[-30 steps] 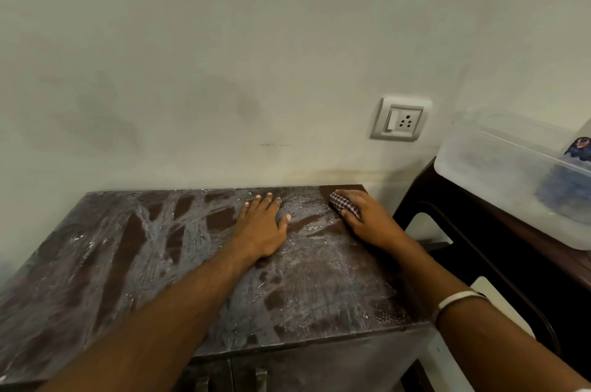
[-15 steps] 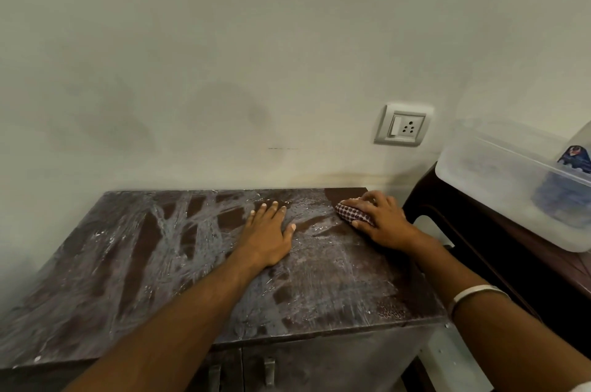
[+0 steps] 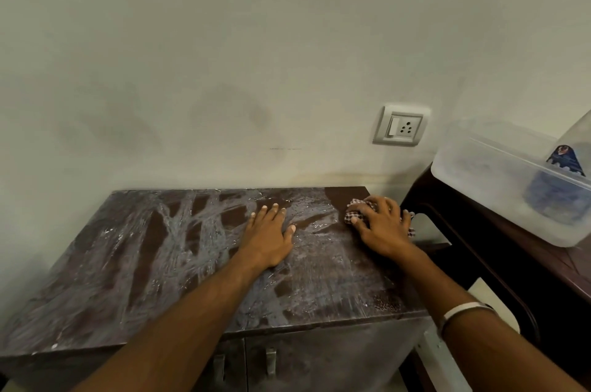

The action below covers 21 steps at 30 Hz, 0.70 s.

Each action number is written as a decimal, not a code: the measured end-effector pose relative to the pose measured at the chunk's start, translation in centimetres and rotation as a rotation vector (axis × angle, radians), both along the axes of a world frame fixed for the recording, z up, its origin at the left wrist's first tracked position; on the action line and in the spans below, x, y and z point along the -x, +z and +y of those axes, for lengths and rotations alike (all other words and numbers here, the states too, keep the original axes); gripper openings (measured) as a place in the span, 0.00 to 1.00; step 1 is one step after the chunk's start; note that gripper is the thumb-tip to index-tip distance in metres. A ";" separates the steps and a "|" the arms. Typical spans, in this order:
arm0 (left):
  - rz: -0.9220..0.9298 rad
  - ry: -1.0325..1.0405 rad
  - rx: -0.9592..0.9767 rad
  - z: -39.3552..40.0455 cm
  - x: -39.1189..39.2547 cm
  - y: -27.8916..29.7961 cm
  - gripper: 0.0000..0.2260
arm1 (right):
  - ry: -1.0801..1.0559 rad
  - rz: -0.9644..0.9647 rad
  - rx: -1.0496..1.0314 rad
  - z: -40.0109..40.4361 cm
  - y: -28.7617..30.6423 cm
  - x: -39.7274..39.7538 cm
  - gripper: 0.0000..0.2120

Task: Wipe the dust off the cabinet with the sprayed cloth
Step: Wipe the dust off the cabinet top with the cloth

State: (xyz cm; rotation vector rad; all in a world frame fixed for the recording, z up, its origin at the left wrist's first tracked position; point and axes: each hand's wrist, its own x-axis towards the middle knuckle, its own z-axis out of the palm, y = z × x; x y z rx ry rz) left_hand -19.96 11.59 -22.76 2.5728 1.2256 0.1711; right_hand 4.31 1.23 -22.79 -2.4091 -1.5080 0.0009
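A low dark brown cabinet (image 3: 134, 263) stands against the wall, its top streaked with grey dust and wet smears. My left hand (image 3: 267, 236) lies flat and open on the middle of the top, fingers toward the wall. My right hand (image 3: 380, 227) presses a red-and-white checked cloth (image 3: 353, 215) onto the far right corner of the top. Most of the cloth is hidden under the palm; bits show at the fingertips and at the cabinet's right edge.
A dark wooden table (image 3: 499, 263) stands to the right of the cabinet and carries a translucent plastic box (image 3: 499, 187) with blue things inside. A wall socket (image 3: 401, 127) sits above the right corner. Two door handles (image 3: 270, 366) show on the cabinet front.
My right hand has slid the cloth to the right, from near the back edge toward the right corner edge. My left hand has stayed flat in the middle.
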 end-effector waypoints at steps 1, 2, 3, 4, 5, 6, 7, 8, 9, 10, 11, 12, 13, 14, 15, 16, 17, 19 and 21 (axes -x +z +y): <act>0.001 0.002 0.001 0.0 0.1 0.0 0.27 | -0.001 0.020 0.019 0.0 0.2 -0.1 0.19; 0.004 0.003 0.000 -0.1 0.1 0.0 0.27 | 0.003 0.043 0.032 0.1 0.4 0.0 0.20; 0.007 0.005 -0.004 -0.2 0.1 0.0 0.27 | 0.005 0.062 0.038 0.2 0.6 0.3 0.22; 0.009 0.006 -0.009 -0.2 0.1 0.0 0.27 | 0.006 0.073 0.032 0.2 0.8 0.6 0.24; 0.008 0.008 -0.012 -0.3 0.1 0.0 0.27 | 0.010 0.075 0.020 0.1 0.9 0.8 0.25; 0.007 0.009 -0.011 -0.4 0.1 0.0 0.27 | 0.023 0.066 0.006 -0.2 0.9 1.0 0.25; 0.007 0.009 -0.007 -0.5 0.1 0.0 0.27 | 0.043 0.051 -0.011 -0.6 0.8 1.1 0.24; 0.008 0.008 -0.002 -0.5 0.1 0.0 0.27 | 0.063 0.032 -0.027 -1.1 0.6 1.0 0.22; 0.009 0.006 0.003 -0.6 0.2 0.1 0.27 | 0.073 0.016 -0.038 -1.7 0.5 0.7 0.21; 0.010 0.004 0.005 -0.6 0.2 0.1 0.27 | 0.067 0.013 -0.038 -2.2 0.4 0.4 0.20; 0.008 0.002 0.005 -0.6 0.3 0.1 0.27 | 0.048 0.021 -0.029 -2.6 0.3 0.2 0.20; 0.006 0.001 0.003 -0.6 0.4 0.2 0.27 | 0.026 0.040 -0.013 -2.8 0.3 0.2 0.21; 0.003 0.001 -0.003 -0.7 0.5 0.2 0.27 | 0.006 0.062 0.004 -2.9 0.4 0.4 0.22; 0.001 0.003 -0.012 -0.8 0.5 0.1 0.27 | -0.008 0.081 0.018 -2.7 0.6 0.7 0.22; 0.000 0.005 -0.020 -0.9 0.6 0.1 0.27 | -0.015 0.091 0.029 -2.5 0.8 1.1 0.23; 0.000 0.004 -0.025 -1.0 0.6 0.1 0.27 | -0.014 0.089 0.036 -2.3 1.0 1.6 0.23; 0.001 0.003 -0.025 -1.1 0.6 0.1 0.27 | -0.003 0.078 0.036 -2.3 1.1 2.0 0.23; -0.002 -0.004 -0.019 -1.4 0.6 0.0 0.27 | 0.044 0.055 0.014 -2.9 0.8 2.3 0.23; -0.010 -0.007 -0.018 -1.6 0.4 0.1 0.27 | 0.095 0.044 -0.010 -4.0 0.5 1.8 0.22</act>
